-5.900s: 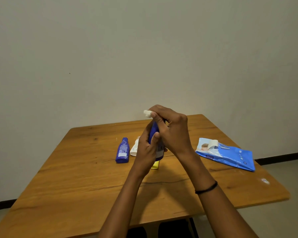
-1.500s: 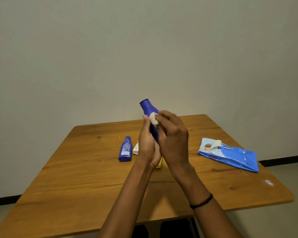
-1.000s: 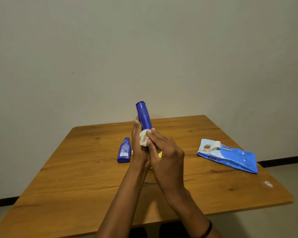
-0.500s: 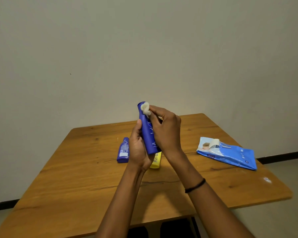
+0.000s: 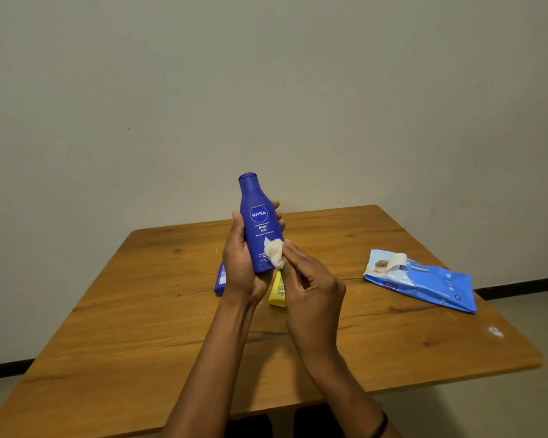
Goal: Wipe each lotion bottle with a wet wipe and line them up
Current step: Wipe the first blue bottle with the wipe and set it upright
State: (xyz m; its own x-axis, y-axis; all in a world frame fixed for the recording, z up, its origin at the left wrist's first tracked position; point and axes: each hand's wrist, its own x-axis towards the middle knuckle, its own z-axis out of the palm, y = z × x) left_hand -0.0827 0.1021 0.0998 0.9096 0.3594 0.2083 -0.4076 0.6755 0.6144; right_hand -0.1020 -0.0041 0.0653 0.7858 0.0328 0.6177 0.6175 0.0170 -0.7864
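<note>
Wiping step, head view. The left hand [image 5: 241, 263] grasps the dark blue plastic lotion bottle [image 5: 260, 229] round its lower body, thumb on one flank and fingers curled behind. It holds the bottle upright, label toward the camera, above the wooden table [image 5: 140, 327]. The right hand [image 5: 310, 289] pinches the crumpled white wet wipe [image 5: 274, 252] in its fingertips and presses it to the lower front of the bottle. The wipe would best travel in long strokes from shoulder to base while the left hand turns the bottle, so that the flanks and back, covered by the palm, get wiped. Cap and base likely need a separate pass. A small yellow bottle [image 5: 277, 290] and a second blue bottle [image 5: 220, 279] lie on the table behind the hands, partly hidden and not yet lined up. A blue soft pack of wipes [image 5: 421, 284] lies well to the right, flap lifted.
</note>
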